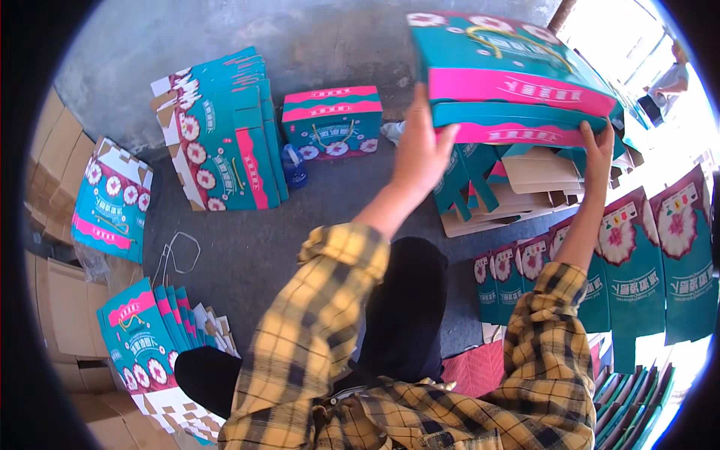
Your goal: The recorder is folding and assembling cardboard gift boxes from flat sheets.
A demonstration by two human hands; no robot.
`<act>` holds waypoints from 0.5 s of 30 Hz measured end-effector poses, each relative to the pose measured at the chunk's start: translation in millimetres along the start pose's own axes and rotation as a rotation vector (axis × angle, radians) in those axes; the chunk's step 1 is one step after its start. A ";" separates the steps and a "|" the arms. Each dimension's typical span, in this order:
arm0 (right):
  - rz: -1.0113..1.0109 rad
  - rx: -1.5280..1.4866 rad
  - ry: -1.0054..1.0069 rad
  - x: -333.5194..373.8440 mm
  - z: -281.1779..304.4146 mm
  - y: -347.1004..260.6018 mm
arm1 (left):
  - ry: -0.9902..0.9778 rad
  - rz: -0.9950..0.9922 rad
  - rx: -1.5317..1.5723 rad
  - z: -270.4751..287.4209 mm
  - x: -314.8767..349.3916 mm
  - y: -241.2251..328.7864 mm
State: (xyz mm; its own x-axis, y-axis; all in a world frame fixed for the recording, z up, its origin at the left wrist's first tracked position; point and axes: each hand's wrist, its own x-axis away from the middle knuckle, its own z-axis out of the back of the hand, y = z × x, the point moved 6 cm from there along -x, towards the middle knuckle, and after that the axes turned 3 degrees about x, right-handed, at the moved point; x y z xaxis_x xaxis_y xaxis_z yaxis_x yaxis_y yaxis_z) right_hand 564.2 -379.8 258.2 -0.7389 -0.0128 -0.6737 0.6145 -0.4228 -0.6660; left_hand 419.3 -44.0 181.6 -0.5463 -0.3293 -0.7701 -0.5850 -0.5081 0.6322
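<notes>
Both my arms, in yellow plaid sleeves, reach up to a teal and pink gift box (517,124) at the upper right. My left hand (420,150) presses on its left end. My right hand (600,154) grips its right lower corner. A second assembled teal and pink box (510,64) with a yellow cord handle lies on top of it. Under the held box, its unfolded teal flaps (469,184) hang over flat cardboard pieces.
A finished box (332,124) stands on the grey floor, beside a blue bottle (294,166). Flat box stacks lie at upper left (221,135), far left (112,199), lower left (146,337) and right (645,262). Brown cartons (56,142) line the left. A person (671,79) stands at the far upper right.
</notes>
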 end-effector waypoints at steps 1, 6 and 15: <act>-0.037 -0.060 0.018 -8.2 15.3 16.5 | -0.009 -0.006 0.043 -25.4 -4.5 4.5; -0.222 -0.054 0.193 -14.3 60.1 75.4 | -0.061 0.050 0.000 -97.9 -23.1 16.4; 0.518 0.922 0.186 -7.1 -109.3 -109.8 | -0.234 0.138 -0.188 -142.4 -35.7 18.5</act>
State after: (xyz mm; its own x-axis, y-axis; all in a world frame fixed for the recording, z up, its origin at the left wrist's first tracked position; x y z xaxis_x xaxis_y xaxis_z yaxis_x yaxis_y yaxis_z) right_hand 532.1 -234.2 301.1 -0.3466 -0.2811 -0.8949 0.3380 -0.9274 0.1604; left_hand 513.4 -155.0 208.7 -0.7484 -0.2248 -0.6240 -0.3867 -0.6164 0.6859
